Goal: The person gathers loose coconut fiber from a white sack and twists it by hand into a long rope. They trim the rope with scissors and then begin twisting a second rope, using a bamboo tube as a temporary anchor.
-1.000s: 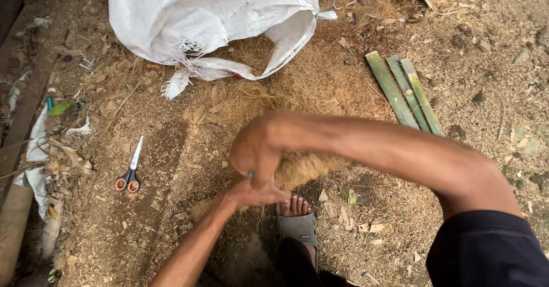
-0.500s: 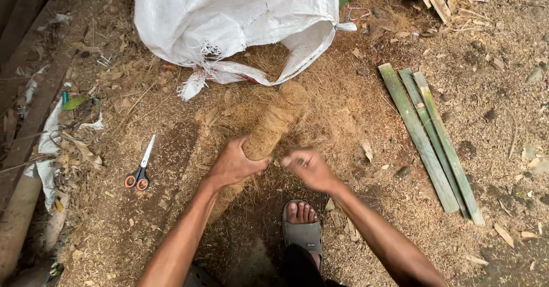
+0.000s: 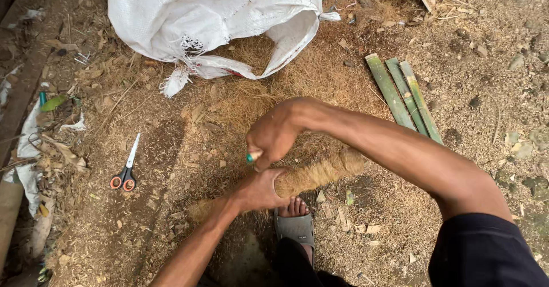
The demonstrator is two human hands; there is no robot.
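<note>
Brown fuzzy fibre roll (image 3: 320, 173) is lying at 6 o'clock, above grey sandal (image 3: 295, 228). Left hand (image 3: 258, 191) is squeezing it shut. Right hand (image 3: 273, 135) is pinching small green thing (image 3: 250, 158) w/ closed fingers. Best keeping roll tight & steady.

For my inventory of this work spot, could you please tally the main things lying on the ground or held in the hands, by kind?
Green bamboo strips: 3
Scissors: 1
White woven sack: 1
Fibre bundle, gripped by the left hand: 1
Small green-tipped item in the right hand: 1
Total: 7
</note>
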